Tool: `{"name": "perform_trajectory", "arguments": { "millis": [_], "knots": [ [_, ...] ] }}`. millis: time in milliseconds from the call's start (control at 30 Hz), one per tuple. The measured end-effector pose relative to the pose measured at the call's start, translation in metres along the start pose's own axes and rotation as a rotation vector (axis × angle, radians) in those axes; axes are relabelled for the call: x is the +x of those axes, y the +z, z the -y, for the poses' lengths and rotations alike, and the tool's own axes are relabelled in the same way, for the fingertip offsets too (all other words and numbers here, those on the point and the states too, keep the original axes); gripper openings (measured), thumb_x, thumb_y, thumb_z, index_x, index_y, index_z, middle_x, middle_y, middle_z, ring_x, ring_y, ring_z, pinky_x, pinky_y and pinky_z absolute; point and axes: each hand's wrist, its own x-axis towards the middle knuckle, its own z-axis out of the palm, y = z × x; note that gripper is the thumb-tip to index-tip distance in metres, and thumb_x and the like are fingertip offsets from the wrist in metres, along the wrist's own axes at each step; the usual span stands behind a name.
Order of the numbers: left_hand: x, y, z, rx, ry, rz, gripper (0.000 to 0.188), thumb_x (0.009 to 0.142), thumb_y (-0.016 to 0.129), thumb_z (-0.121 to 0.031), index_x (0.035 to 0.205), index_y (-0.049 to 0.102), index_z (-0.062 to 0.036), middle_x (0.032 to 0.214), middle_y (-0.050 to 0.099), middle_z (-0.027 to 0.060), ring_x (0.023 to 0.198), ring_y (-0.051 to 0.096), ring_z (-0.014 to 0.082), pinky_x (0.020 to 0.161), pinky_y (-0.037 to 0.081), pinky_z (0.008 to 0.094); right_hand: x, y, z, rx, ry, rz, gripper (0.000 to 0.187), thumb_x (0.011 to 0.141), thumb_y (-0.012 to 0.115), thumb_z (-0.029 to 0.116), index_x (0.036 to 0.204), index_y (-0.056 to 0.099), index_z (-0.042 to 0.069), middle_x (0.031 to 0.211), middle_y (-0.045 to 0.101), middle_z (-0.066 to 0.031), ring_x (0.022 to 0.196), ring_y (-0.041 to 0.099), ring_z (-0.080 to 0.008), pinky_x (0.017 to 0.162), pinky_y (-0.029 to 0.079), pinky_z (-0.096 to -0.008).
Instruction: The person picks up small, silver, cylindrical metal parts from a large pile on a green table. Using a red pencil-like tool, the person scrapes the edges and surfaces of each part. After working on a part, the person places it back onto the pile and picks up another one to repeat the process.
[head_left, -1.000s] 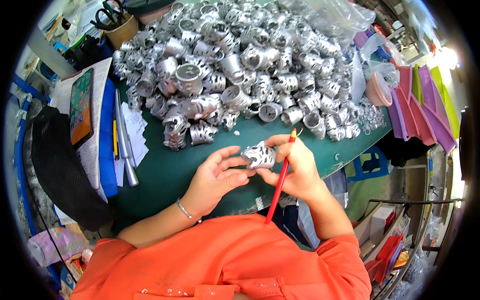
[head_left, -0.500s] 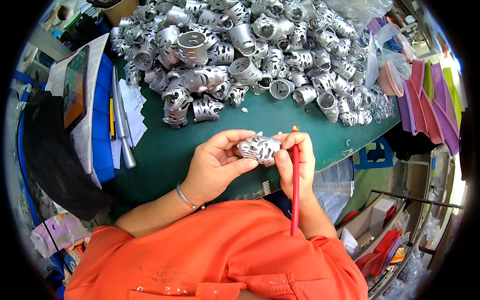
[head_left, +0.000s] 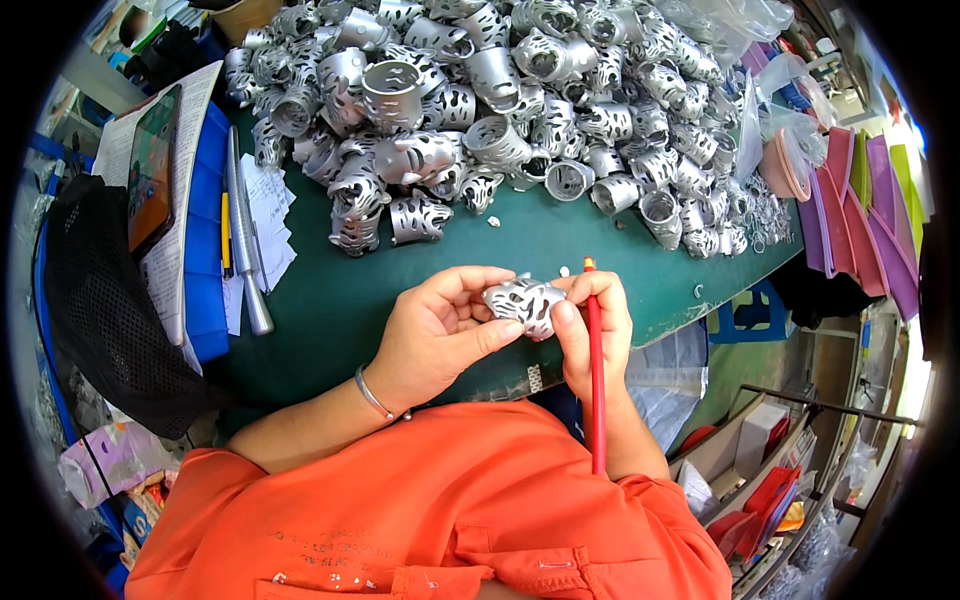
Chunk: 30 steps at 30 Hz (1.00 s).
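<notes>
Between my hands, just over the near edge of the table, is a silver metal cylinder with cut-out stripes and small raised bumps. My left hand is closed on its left side, thumb in front and fingers behind. The fingertips of my right hand touch its right side. That same hand also grips a long red pencil, which stands nearly upright along the palm, its yellowish tip up. Parts of the cylinder are hidden behind my fingers.
A large heap of similar silver cylinders covers the far side of the green table. On the left are a blue tray, a phone, a tapered metal rod and papers. Colourful bins stand at the right.
The silver cylinder has turned and tilted slightly between my fingers, its right end now lower. Both hands keep their hold, and the red pencil leans a little differently.
</notes>
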Motion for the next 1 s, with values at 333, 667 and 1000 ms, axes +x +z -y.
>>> {"name": "perform_trajectory", "arguments": {
  "millis": [333,667,1000],
  "knots": [
    [0.002,-0.001,0.006,-0.021,0.141,0.048,0.042,0.074,0.065,0.008,0.112,0.049,0.0025,0.110,0.055,0.0110,0.101,0.056,0.0165,0.087,0.048,0.0281,0.007,0.001,-0.004,0.052,-0.310,0.093,0.037,0.077,0.066,0.003,0.098,0.036,0.006,0.114,0.049,-0.0240,0.105,0.053,-0.0277,0.083,0.047,-0.0346],
    [0.003,-0.002,0.008,0.088,0.240,0.069,0.046,0.071,0.066,0.011,0.112,0.049,0.0004,0.115,0.052,0.0089,0.104,0.053,0.0155,0.089,0.046,0.0284,0.003,-0.003,-0.003,0.105,-0.080,0.093,0.028,0.082,0.061,0.006,0.097,0.038,0.005,0.103,0.052,-0.0155,0.089,0.054,-0.0166,0.074,0.046,-0.0270],
    [0.000,0.001,0.003,0.024,0.032,-0.003,0.046,0.071,0.068,0.009,0.113,0.050,0.0013,0.110,0.054,0.0098,0.100,0.055,0.0152,0.086,0.048,0.0289,0.004,-0.004,-0.007,0.174,-0.189,0.115,0.040,0.073,0.067,-0.005,0.096,0.037,0.006,0.114,0.049,-0.0240,0.101,0.053,-0.0244,0.080,0.050,-0.0350]
  ]
}}
